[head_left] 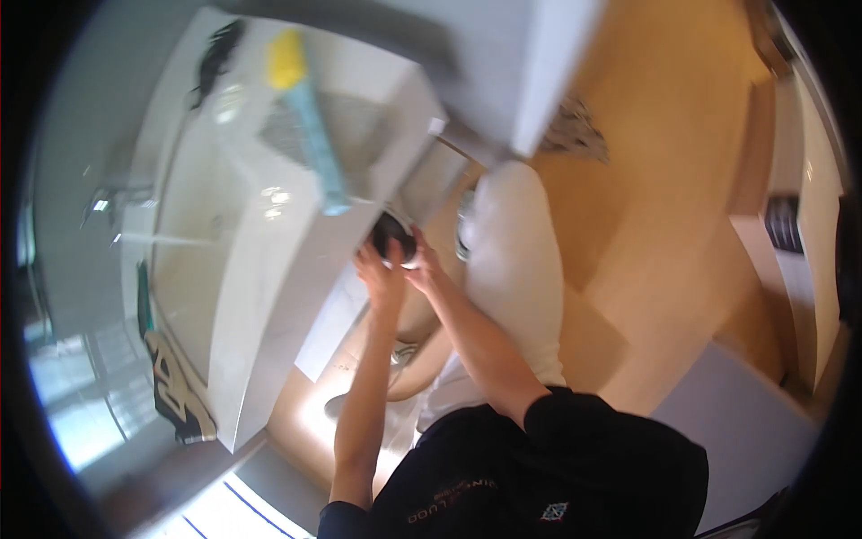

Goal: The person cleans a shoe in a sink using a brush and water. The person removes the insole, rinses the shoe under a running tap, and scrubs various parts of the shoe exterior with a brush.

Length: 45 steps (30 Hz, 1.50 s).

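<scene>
My left hand (382,277) and my right hand (424,261) are close together beside the outer wall of a white bathtub (269,305). Between them they grip a dark rounded object (390,235) with a pale edge; blur and my fingers hide what kind it is. The left fingers lie over its near side, while the right hand holds it from the right and below. Just beyond my hands, a brush (314,135) with a yellow head and a light blue handle lies on the tub's corner ledge. My right knee (514,211), in white trousers, is to the right of my hands.
A black and beige shoe (178,386) rests on the tub rim at lower left, beside a green item (144,296). A small black item (218,54) lies at the far rim. A tap (112,207) is on the left. A crumpled grey cloth (575,130) lies on the tan floor (646,180).
</scene>
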Motion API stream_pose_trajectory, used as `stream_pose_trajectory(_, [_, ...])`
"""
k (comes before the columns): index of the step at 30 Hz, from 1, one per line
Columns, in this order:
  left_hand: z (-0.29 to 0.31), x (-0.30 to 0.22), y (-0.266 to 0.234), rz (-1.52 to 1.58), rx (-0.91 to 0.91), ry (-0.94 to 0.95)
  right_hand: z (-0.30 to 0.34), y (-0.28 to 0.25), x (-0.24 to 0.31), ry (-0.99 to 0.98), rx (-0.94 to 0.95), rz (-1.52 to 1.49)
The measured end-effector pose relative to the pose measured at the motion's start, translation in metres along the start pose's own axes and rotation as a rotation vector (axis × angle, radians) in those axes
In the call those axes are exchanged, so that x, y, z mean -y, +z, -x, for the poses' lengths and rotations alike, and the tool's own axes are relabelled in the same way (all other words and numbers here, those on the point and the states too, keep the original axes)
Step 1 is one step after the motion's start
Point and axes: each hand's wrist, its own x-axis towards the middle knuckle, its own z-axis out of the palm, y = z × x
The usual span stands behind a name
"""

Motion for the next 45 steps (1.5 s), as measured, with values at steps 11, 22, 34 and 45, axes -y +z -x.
stream_pose_trajectory(11, [0.090, -0.044, -0.283, 0.301, 0.572, -0.107, 0.157, 0.073, -0.021, 0.277, -0.380, 0.804])
stream_pose_trajectory(22, [0.164, 0.031, -0.479, 0.152, -0.641, -0.345, 0.297, 0.296, 0.005, 0.182, 0.933, 2.049])
stream_pose_trajectory(34, [0.146, 0.165, -0.492, 0.227, -0.912, -0.314, 0.240, 0.536, -0.113, -1.032, 1.260, 2.125])
stream_pose_trajectory(45, [0.126, 0.137, -0.498, 0.035, -0.994, -0.484, 0.145, 0.607, -0.242, -1.531, 1.268, 2.486])
